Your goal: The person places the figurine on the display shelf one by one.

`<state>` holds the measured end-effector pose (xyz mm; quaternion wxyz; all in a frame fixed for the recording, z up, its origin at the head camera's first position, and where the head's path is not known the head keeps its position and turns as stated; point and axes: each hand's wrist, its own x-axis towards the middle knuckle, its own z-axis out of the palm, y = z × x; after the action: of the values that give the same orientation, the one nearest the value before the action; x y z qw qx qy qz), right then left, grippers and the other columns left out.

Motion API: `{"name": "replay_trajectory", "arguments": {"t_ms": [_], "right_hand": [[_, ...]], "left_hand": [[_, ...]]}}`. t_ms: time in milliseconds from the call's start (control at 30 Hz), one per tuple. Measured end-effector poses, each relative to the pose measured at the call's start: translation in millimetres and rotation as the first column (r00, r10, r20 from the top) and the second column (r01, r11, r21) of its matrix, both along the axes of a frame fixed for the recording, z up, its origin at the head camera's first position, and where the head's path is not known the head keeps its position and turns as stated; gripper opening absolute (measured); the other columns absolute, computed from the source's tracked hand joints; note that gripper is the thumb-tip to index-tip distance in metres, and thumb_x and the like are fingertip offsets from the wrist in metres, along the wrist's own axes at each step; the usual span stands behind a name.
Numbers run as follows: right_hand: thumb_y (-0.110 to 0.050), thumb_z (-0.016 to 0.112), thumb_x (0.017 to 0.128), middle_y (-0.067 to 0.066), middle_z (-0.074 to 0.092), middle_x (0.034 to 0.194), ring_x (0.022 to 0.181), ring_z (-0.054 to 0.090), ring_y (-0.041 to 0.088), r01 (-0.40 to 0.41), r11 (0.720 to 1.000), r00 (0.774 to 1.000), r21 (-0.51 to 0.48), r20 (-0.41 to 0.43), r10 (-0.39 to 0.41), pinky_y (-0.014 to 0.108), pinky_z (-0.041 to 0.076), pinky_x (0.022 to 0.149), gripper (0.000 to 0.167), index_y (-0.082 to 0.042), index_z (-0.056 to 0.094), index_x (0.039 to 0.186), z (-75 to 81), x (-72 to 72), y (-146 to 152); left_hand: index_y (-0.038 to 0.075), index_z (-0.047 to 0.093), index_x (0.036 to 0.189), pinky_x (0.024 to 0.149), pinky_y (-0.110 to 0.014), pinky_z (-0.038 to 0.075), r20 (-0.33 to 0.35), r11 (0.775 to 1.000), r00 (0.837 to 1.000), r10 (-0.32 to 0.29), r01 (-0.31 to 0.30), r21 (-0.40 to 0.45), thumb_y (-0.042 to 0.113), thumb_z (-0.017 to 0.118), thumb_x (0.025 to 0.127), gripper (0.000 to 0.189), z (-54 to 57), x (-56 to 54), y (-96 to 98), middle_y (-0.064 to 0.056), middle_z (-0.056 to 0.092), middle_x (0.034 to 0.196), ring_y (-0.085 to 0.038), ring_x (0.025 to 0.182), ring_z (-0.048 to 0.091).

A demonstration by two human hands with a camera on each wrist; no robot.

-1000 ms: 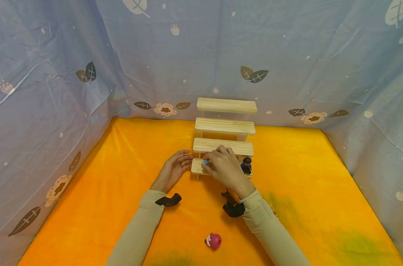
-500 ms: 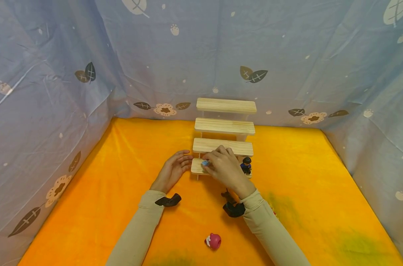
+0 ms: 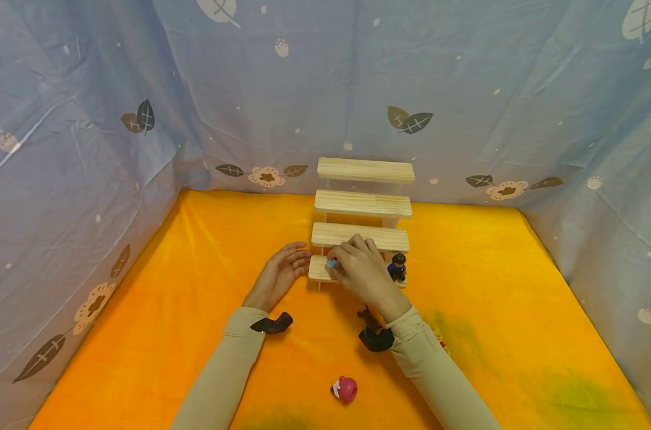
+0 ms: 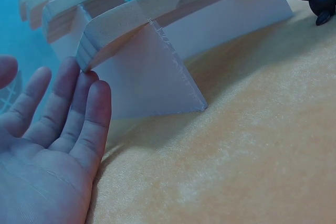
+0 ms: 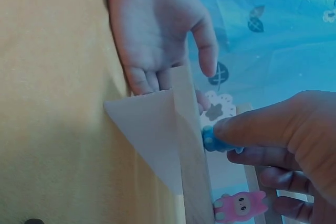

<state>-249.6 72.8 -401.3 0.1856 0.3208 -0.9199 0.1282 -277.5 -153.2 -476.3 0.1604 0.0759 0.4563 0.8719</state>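
My right hand [image 3: 365, 272] pinches a small blue toy figure [image 5: 211, 139] between thumb and fingers. The figure stands on the lowest step of a wooden tiered stand [image 3: 318, 272], near its left end. Beside it on that step is a pink figure [image 5: 239, 206] with pointed ears, hidden under my hand in the head view. A black-haired figure in blue [image 3: 398, 267] sits at the step's right end. My left hand [image 3: 279, 273] lies at the left end of the lowest step, its fingers extended; in the left wrist view the fingertips [image 4: 67, 69] meet the board's corner.
On the orange cloth [image 3: 223, 239] lie a magenta toy [image 3: 347, 389] near the front and a black toy [image 3: 367, 316] by my right wrist. A red-and-yellow toy [image 3: 442, 342] is partly hidden by my right forearm. Patterned blue-grey curtains [image 3: 325, 89] surround the back and sides.
The blue figure turns slightly in my right hand's fingers, and the right wrist shifts a little. My left hand stays where it was.
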Motion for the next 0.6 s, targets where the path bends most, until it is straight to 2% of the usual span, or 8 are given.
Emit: {"name": "replay_trajectory", "arguments": {"t_ms": [400, 600], "right_hand": [[-0.026, 0.079, 0.090, 0.000, 0.075, 0.108, 0.098, 0.052, 0.021, -0.004, 1.000, 1.000, 0.014, 0.017, 0.004, 0.036, 0.038, 0.084, 0.027, -0.018, 0.071, 0.115, 2.1, 0.9, 1.3], [-0.027, 0.077, 0.091, 0.001, 0.072, 0.117, 0.102, 0.052, 0.022, -0.020, 1.000, 0.998, 0.018, 0.067, 0.019, 0.038, 0.038, 0.087, 0.032, -0.018, 0.070, 0.121, 7.8, 2.7, 3.6]], "left_hand": [[0.009, 0.050, 0.131, 0.095, -0.028, 0.052, 0.017, 1.000, 1.000, 0.006, -0.006, -0.002, 0.022, 0.038, 0.111, 0.027, -0.1, -0.6, 0.0, -0.004, 0.061, 0.120, -0.016, 0.107, 0.060], [0.008, 0.048, 0.133, 0.095, -0.028, 0.052, 0.014, 1.000, 1.000, 0.001, -0.001, 0.003, 0.022, 0.038, 0.111, 0.029, -0.3, -0.7, 0.4, -0.004, 0.062, 0.119, -0.016, 0.107, 0.060]]}}
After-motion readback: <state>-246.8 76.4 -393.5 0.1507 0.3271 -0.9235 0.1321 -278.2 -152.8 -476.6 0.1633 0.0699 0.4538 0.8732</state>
